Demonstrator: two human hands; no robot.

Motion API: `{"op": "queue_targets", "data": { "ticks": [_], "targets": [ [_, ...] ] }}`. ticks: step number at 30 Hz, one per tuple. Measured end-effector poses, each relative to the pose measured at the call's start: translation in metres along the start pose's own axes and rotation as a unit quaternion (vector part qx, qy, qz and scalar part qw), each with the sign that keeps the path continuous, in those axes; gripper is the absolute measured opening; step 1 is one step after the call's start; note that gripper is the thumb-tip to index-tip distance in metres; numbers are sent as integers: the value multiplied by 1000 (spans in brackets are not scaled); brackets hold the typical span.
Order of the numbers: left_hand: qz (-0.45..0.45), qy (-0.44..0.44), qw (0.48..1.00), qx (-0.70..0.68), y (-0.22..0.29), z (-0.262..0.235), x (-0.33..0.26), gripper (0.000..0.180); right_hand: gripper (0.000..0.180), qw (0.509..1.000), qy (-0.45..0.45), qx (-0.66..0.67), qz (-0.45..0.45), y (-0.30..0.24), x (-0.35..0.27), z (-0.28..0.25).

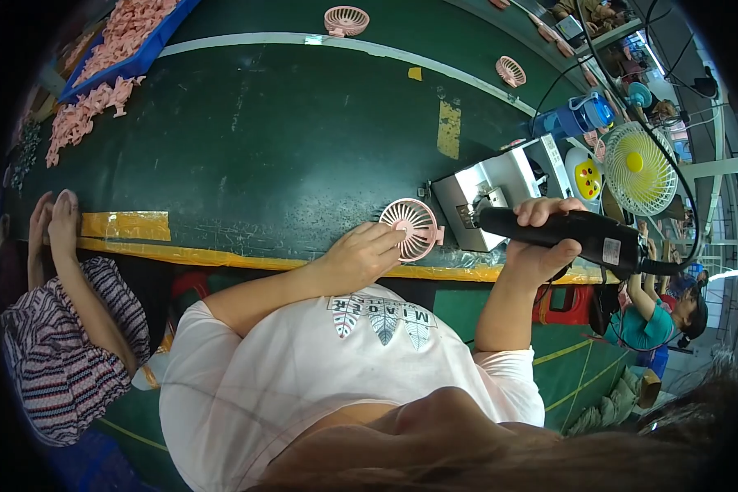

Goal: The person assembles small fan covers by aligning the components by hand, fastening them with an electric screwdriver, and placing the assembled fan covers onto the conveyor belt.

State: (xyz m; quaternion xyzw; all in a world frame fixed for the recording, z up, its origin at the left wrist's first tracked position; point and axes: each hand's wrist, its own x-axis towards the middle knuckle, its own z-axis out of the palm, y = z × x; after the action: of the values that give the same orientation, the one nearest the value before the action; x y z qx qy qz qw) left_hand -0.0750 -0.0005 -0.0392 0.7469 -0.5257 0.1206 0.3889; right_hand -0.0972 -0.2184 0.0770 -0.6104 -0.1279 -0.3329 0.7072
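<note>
A round pink fan grille (414,227) lies on the dark green belt (287,139) near its yellow-taped front edge. My left hand (356,258) rests on the grille's left side, fingertips pressing on it. My right hand (541,238) grips a black electric screwdriver (565,234), held level with its tip pointing left toward a small metal fixture (483,197) just right of the grille. A cable runs off the tool's right end.
A co-worker in a striped sleeve (57,353) rests hands (53,225) on the belt edge at left. A blue tray (131,37) and a loose pile of pink parts (86,111) lie far left. Two more pink grilles (346,20) (510,71), a blue bottle (578,115) and a yellow-white desk fan (638,168) are beyond.
</note>
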Motion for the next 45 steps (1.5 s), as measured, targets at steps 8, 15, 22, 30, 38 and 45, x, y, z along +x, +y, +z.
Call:
{"op": "queue_targets", "data": {
  "ticks": [8,15,22,30,38,45],
  "targets": [
    [18,4,1000,14,0,2,-1,11,71,994,-42,89,53,29,-23,35],
    [20,19,999,24,-1,4,-2,12,64,980,-79,153,103,43,-27,48],
    [20,17,1000,17,-1,2,-1,14,64,977,-114,100,152,49,-28,56],
    [83,-56,993,69,-8,-19,1,12,72,986,-81,53,133,39,-22,37],
    [-227,185,842,454,-72,-157,18,34,70,997,-41,21,-67,5,-7,5],
    [-488,82,710,502,-81,-139,-72,33,67,993,-17,-23,-117,-13,6,-3]
  ]
}}
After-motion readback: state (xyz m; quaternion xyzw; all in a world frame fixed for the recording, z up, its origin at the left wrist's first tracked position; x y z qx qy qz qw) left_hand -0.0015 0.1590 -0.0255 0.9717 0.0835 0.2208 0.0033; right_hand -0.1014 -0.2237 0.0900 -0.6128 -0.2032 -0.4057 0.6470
